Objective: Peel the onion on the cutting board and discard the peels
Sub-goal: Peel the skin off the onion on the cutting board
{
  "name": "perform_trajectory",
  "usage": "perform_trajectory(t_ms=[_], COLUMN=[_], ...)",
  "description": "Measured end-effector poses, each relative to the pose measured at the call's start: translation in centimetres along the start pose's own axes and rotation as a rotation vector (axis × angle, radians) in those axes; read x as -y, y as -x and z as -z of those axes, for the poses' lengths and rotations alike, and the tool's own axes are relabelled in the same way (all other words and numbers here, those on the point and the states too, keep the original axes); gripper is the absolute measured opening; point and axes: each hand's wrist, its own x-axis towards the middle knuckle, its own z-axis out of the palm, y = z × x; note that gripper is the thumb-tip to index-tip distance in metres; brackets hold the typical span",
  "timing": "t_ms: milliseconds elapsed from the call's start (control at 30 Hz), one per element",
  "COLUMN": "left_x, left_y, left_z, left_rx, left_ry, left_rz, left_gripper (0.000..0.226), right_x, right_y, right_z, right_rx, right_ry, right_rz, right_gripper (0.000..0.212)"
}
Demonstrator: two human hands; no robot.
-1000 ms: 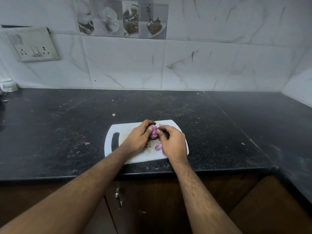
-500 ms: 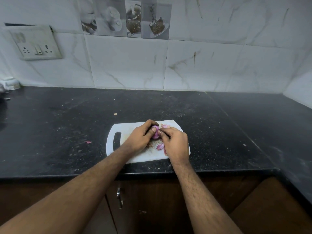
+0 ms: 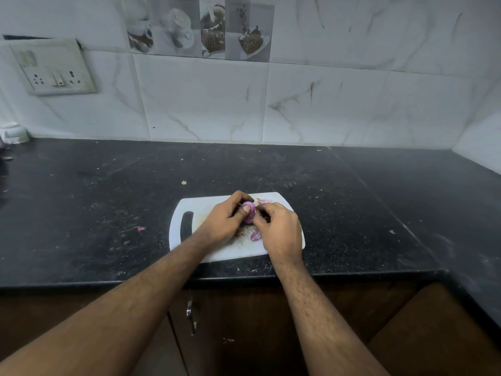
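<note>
Both hands pinch the onion (image 3: 249,215) over the cutting board (image 3: 217,203), right hand (image 3: 280,230) seemingly picking peel.

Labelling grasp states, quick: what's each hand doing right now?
Left hand: grips the small purple peeled onion.
Right hand: fingertips pinch at the onion's right side.

No legible text, labels, brands or numbers anywhere in view. Switch plate (image 3: 54,67) on the wall: unmarked. Picture tiles (image 3: 200,27) above show cups and desserts only, no lettering. Board (image 3: 217,202): blank.
</note>
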Motion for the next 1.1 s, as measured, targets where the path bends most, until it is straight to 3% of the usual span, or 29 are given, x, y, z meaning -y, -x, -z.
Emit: perform_trajectory(t_ms=[100,300,433,700,1100], left_x=[0.08,0.27,0.12,0.75,0.86], left_y=[0.02,-0.17,-0.15,-0.64,-0.58], left_z=[-0.06,-0.08,-0.15,-0.17,-0.07], left_rx=[0.0,-0.043,-0.043,-0.09,-0.019], left_ry=[-0.006,0.003,0.017,0.172,0.08], left_rz=[0.018,0.066,0.082,0.145,0.062], left_gripper=[0.014,0.016,0.019,0.034,0.033], right_x=[-0.32,-0.64,-0.68,-0.35,-0.83], right_y=[-0.31,-0.34,-0.37,-0.2,-0.55], right_z=[-0.17,0.37,0.42,0.31,0.2], right_rx=[-0.014,-0.118,-0.062,0.118,0.092], right_ry=[0.05,-0.092,-0.137,-0.161,-0.128], right_rz=[-0.082,-0.237,-0.154,-0.066,-0.085], right_gripper=[0.023,0.004,0.022,0.014,0.019])
